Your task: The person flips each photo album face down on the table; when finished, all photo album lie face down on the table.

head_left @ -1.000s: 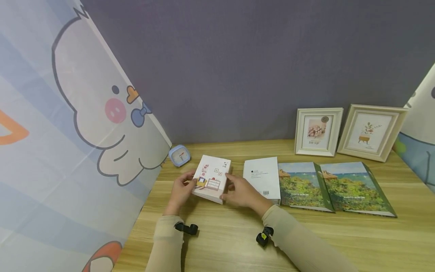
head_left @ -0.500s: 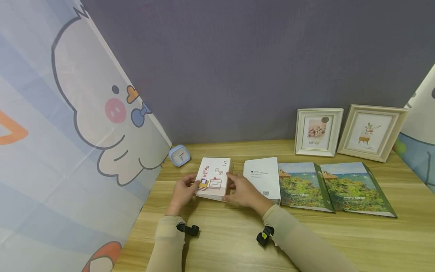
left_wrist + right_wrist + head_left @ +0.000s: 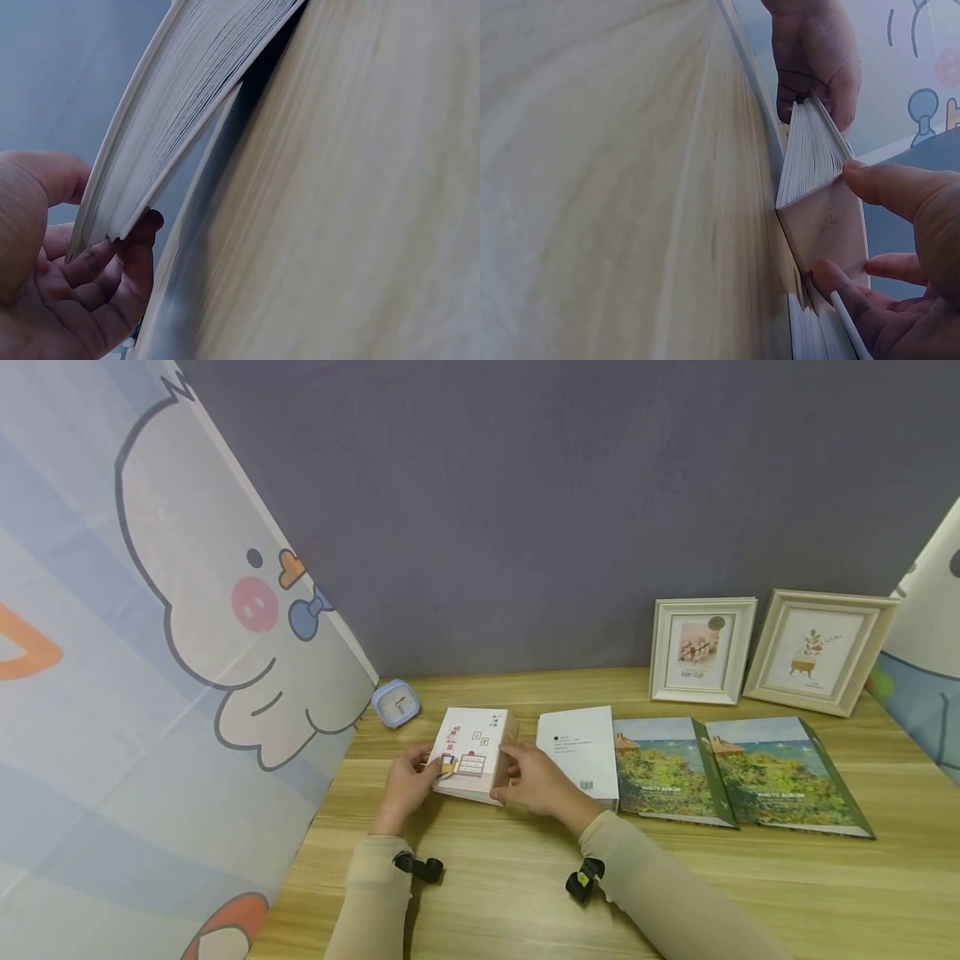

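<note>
A thick white photo album (image 3: 468,752) with a cartoon room on its cover and a pale pink spine (image 3: 826,229) is held between both hands. My left hand (image 3: 408,785) grips its left edge, thumb on the cover and fingers curled beneath, as the left wrist view shows. On the spine side, my right hand (image 3: 536,781) holds the album with its thumb at the near corner and fingers along the spine. In the left wrist view the page edges (image 3: 187,97) face the camera, and a wedge of space shows under the album's left side.
To the right lie a white album face down (image 3: 576,752) and two green landscape photo albums (image 3: 667,768) in a row. Two picture frames (image 3: 703,652) stand behind them. A blue alarm clock (image 3: 396,703) is at the back left, near the cartoon-printed wall (image 3: 225,568).
The album has turned a little and its near left corner has shifted right, with more of the spine showing. My left hand has moved slightly right with it; the right hand has barely moved.
</note>
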Tool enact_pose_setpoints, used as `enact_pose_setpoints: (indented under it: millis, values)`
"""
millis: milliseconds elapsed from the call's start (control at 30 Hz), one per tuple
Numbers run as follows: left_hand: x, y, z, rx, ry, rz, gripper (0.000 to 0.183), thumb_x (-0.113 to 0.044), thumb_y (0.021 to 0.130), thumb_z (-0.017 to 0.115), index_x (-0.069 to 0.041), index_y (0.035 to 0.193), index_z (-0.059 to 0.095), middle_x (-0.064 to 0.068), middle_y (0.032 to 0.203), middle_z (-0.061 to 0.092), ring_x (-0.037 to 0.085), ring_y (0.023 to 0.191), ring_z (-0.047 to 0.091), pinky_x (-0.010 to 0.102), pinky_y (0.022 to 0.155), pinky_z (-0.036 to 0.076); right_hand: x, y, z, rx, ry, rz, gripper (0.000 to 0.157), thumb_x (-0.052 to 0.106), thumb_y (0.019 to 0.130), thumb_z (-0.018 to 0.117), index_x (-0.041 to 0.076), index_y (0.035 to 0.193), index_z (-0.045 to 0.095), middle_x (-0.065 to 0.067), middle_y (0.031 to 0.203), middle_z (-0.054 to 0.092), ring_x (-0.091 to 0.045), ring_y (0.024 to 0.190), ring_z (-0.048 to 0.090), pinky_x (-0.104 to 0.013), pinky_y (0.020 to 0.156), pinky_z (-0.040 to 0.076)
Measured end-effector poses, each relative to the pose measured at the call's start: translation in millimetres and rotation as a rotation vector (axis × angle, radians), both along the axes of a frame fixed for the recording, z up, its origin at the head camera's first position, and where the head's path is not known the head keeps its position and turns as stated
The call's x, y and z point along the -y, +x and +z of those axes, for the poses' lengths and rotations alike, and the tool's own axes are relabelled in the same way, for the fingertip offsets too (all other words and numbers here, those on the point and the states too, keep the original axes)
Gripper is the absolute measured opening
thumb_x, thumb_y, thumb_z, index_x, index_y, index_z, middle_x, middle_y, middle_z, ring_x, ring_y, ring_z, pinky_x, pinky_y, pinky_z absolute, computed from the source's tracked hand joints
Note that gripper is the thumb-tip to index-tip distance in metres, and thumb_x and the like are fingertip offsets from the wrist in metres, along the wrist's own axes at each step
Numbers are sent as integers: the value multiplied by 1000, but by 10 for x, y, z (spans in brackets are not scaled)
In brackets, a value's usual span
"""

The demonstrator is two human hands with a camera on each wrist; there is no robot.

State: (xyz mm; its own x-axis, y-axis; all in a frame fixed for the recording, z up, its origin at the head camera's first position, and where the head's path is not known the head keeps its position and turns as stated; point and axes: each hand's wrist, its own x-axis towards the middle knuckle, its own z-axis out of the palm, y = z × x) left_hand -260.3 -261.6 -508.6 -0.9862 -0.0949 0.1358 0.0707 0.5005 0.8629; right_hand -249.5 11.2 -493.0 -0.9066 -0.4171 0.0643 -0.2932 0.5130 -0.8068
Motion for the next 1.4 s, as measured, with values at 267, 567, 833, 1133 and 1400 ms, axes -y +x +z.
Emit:
enact_pose_setpoints:
  millis: [267, 567, 833, 1133, 1400]
  values:
    - [-12, -1, 5, -21, -77, -6, 34, -8, 94, 73, 0, 127, 72, 12, 105, 74, 18, 86, 63, 24, 68, 50, 23, -3, -23, -20, 12, 2, 85, 31, 85, 89, 0, 153, 49, -13, 129, 57, -24, 113, 65, -32, 90, 58]
    - [-59, 25, 14, 78, -150, -40, 62, -25, 95, 79, 7, 142, 57, 17, 120, 67, 23, 100, 64, 38, 87, 55, 40, -9, -43, -54, -18, 10, 69, 22, 84, 89, -2, 142, 60, -15, 126, 59, -26, 111, 66, -34, 90, 58]
    - [-71, 40, 25, 117, -211, -50, 68, -30, 94, 80, 6, 145, 54, 16, 122, 67, 25, 105, 65, 43, 94, 55, 37, -2, -22, -76, -9, 14, 60, 18, 85, 87, -1, 137, 64, -14, 124, 62, -26, 109, 66, -36, 91, 56]
    - [-45, 49, 0, 100, -254, -51, 68, -34, 92, 81, 7, 142, 58, 19, 124, 64, 28, 108, 64, 45, 96, 54, 38, 2, -45, -84, 16, 11, 58, 18, 84, 88, 0, 135, 66, -12, 121, 62, -23, 106, 64, -37, 91, 55]
    - [-42, 87, 15, 133, -313, -29, 73, -41, 92, 80, 9, 142, 58, 22, 126, 60, 33, 112, 61, 50, 100, 53, 46, 3, -71, -135, 84, 15, 54, 20, 84, 89, 2, 131, 70, -7, 108, 59, -15, 90, 55, -32, 81, 51]
